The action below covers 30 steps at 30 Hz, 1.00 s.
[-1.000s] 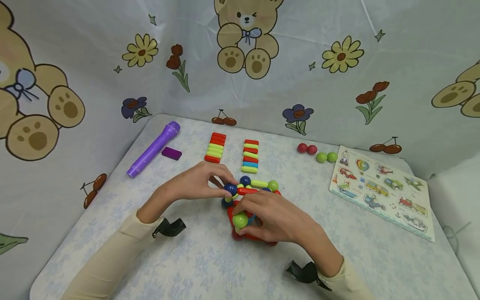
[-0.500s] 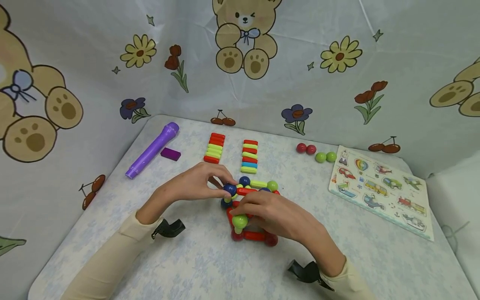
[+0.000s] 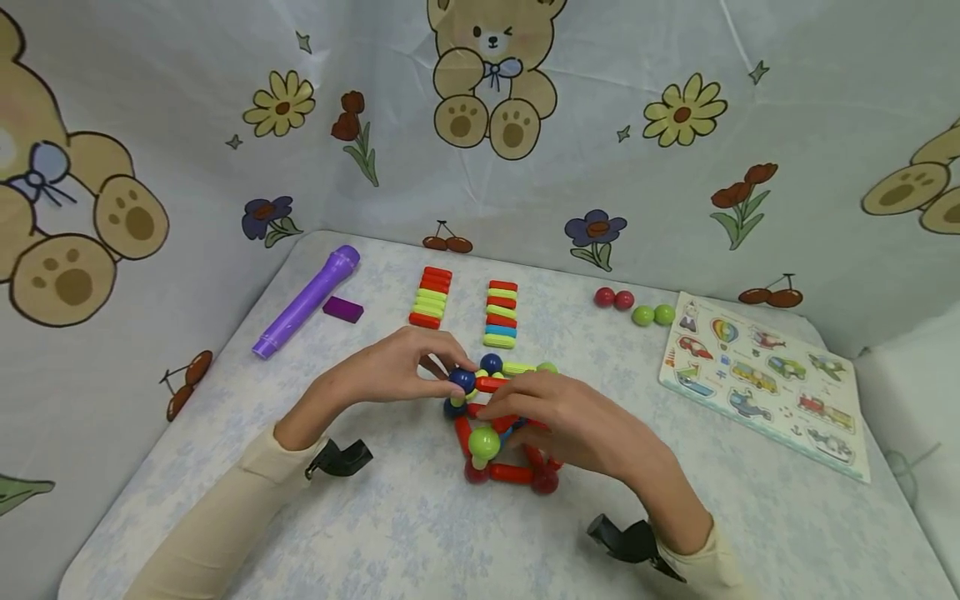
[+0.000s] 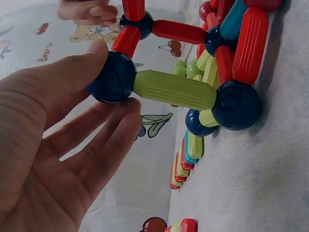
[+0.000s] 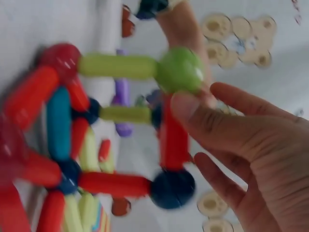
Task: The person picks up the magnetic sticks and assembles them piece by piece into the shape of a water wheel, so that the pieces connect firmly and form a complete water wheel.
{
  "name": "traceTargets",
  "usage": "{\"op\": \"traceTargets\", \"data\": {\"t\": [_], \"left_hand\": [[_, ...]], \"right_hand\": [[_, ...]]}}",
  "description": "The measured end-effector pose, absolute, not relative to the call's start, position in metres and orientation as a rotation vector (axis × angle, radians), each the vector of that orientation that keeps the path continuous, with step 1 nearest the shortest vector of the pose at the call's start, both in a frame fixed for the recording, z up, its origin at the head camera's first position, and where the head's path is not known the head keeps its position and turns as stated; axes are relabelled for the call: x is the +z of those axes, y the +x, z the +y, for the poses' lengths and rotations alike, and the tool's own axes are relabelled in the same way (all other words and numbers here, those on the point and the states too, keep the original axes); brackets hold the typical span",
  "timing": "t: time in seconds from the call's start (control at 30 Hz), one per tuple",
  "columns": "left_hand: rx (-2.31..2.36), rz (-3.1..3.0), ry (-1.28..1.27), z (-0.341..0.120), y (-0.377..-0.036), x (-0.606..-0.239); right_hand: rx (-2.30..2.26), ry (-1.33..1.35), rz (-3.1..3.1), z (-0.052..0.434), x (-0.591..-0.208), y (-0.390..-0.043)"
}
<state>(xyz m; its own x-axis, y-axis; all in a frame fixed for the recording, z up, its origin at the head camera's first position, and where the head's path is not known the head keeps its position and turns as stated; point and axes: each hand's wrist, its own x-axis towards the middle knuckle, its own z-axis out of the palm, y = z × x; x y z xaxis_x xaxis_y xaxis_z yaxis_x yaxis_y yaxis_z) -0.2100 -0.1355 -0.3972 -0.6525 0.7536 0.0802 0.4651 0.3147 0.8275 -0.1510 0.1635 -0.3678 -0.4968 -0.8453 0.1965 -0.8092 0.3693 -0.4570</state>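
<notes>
A frame of magnetic rods and balls stands on the table, its red base rod at the front. My left hand pinches a blue ball at an upper corner between thumb and fingers. Under that ball a yellow-green rod runs down to another blue ball. My right hand is just right of the raised green ball, fingers spread. In the right wrist view, its thumb overlaps the edge of the green ball and a red rod, which joins a blue ball.
Behind the frame lie two rows of coloured rods, a left row and a right row. A purple toy microphone and purple block lie at left. Red balls, green balls and a picture board are at right.
My right hand has let go of the raised green ball and drawn back to the right, uncovering the front of the frame. The left hand still holds the blue ball in place.
</notes>
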Motion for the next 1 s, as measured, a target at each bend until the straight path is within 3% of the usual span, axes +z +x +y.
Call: {"op": "traceTargets", "data": {"t": [0.23,0.4,0.57,1.0], "left_hand": [[1.176,2.273,1.047,-0.133,-0.208,-0.398],[1.137,2.275,1.01,-0.134,-0.207,-0.398],[1.137,2.258,1.011,-0.133,-0.207,-0.401],[1.156,2.249,1.042,-0.135,-0.209,-0.401]], "right_hand": [[-1.061,-1.251,2.644,0.192,-0.368,-0.184],[-1.063,-1.002,2.686,0.19,-0.392,-0.232],[-0.905,-0.962,2.648,0.174,-0.416,-0.268],[-0.421,-0.917,2.758,0.134,-0.427,-0.281]]}}
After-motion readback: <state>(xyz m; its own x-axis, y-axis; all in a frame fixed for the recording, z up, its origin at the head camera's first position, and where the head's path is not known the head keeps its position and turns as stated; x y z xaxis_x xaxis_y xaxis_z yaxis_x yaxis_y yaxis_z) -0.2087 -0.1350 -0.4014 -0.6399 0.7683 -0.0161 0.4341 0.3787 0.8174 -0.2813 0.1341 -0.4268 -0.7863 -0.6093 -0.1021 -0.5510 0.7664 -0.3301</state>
